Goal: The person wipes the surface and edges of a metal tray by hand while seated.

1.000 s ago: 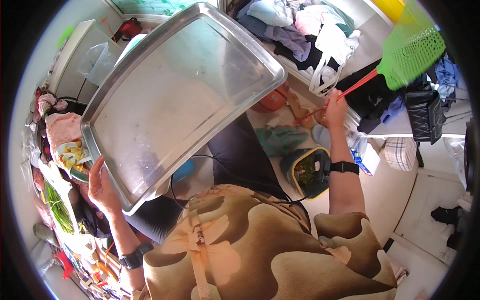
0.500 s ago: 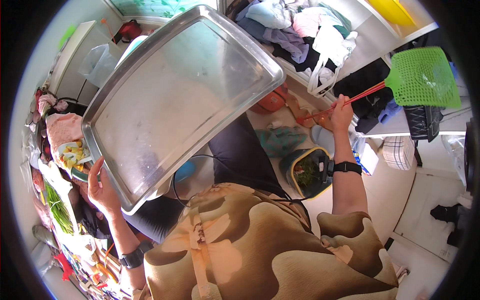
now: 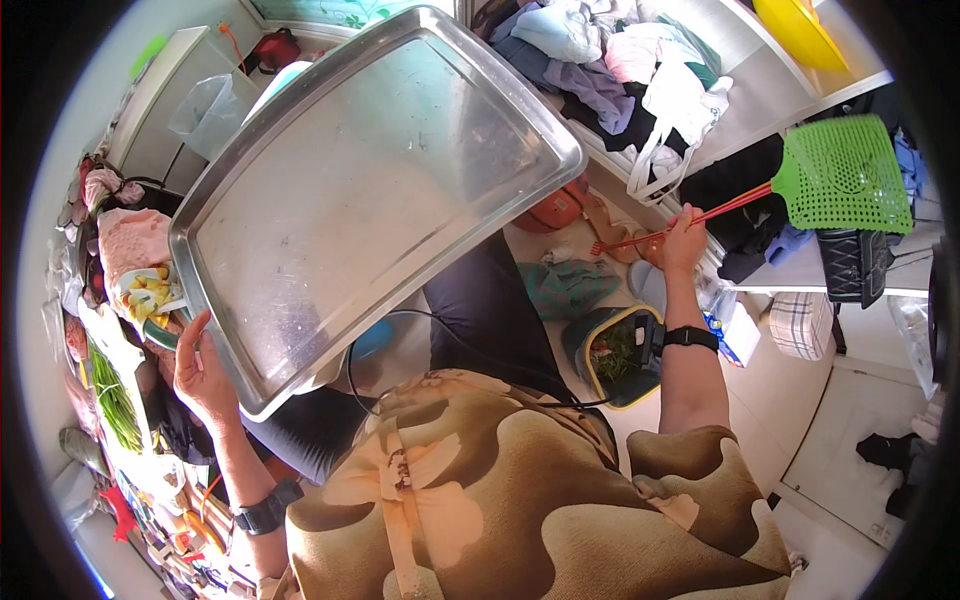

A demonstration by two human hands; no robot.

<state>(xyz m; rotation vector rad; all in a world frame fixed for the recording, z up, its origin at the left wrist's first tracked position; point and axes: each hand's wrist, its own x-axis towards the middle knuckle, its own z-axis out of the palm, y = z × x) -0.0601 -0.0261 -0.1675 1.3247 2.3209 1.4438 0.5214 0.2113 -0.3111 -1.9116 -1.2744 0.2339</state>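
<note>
A large rectangular metal tray (image 3: pixel 365 215) with a raised rim lies tilted in front of me, above my legs. Beside its lower left edge is my left hand (image 3: pixel 205 385), open, fingers stretched upward; whether they touch the rim I cannot tell. My right hand (image 3: pixel 684 245), out to the right, is closed around the thin red handle of a green fly swatter (image 3: pixel 845 170). The swatter's perforated head points right, in front of the shelf, and the small forked end of the handle sticks out left of my fist.
A bin (image 3: pixel 618 355) with green scraps stands below my right forearm. Clothes (image 3: pixel 640 60) are heaped on a shelf at the upper right. A yellow basin (image 3: pixel 802 32) sits above them. Left are green stalks (image 3: pixel 115 400) and a pink cloth (image 3: pixel 133 245). A dark cable crosses my lap.
The whole view has shifted slightly. My right hand still grips the fly swatter, now a little lower in the picture. My left hand stays beside the tray.
</note>
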